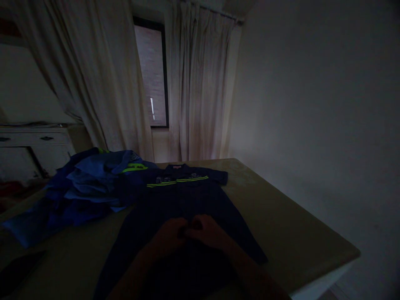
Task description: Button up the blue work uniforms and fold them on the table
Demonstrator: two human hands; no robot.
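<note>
A dark navy work shirt (184, 196) with a yellow-green reflective stripe across the chest lies spread flat on the table (281, 216), collar away from me. My left hand (167, 239) and my right hand (208, 233) meet over the shirt's middle, fingers curled and pinched on the fabric along its front. The dim light hides exactly what the fingertips grip.
A heap of blue garments (84, 187) with green stripes lies on the table's left side. A dark flat object (18, 271) sits at the near left edge. Pale curtains (193, 83) and a window are behind; a white dresser (34, 150) stands at the left.
</note>
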